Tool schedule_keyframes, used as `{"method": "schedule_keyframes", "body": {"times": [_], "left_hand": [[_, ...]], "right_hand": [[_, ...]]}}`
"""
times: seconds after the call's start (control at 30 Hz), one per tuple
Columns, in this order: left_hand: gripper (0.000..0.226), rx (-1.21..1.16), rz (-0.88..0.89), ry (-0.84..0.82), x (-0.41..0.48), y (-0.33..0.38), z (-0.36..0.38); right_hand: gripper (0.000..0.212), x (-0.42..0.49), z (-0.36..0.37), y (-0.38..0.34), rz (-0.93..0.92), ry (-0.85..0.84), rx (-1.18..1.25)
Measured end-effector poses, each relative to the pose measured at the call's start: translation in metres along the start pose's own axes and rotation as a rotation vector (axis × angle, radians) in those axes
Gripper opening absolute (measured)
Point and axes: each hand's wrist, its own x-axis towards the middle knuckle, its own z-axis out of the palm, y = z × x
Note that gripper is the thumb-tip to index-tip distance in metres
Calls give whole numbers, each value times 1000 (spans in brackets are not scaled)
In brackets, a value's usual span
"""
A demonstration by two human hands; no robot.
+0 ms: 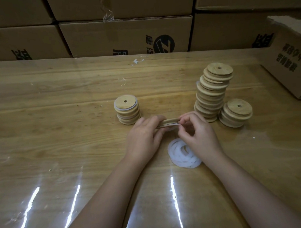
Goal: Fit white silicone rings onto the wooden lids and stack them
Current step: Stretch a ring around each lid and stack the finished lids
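My left hand (pixel 144 134) grips a round wooden lid (pixel 170 122) seen edge-on, just above the table. My right hand (pixel 196 128) pinches a thin white silicone ring (pixel 174 124) against the lid's lower rim. A loose pile of white silicone rings (pixel 181 154) lies on the table under my right wrist. A short stack of lids with white rings (pixel 127 109) stands left of my hands. A tall leaning stack of bare wooden lids (pixel 213 91) rises to the right, and a lower lid stack (pixel 236 112) stands beside it.
The wooden table (pixel 57 120) is covered with clear glossy film. A wall of cardboard boxes (pixel 126 35) runs along the far edge. An open cardboard box (pixel 292 57) stands at the right edge. A small white scrap (pixel 137 61) lies near the back.
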Motion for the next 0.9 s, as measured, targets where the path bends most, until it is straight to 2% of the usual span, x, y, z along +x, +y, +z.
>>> {"method": "schedule_keyframes", "body": {"times": [0.23,0.4,0.53,0.7,0.9], "left_hand": [[22,19,31,-12,1,0,0],[21,-36,-1,15,1,-1,0],[21,-46,-23,15,0,-3,-1],[23,-142,-63,-26,0,-6,1],[23,-176,-104,-58,-1,-4,2]], "right_hand": [[19,0,1,2,51,22,29],[6,0,0,-1,-18,13,-84],[8,0,-2,-3,-58,-11,-154],[8,1,-2,2,12,-49,-98],[12,0,-2,5,43,-1,-10]]}}
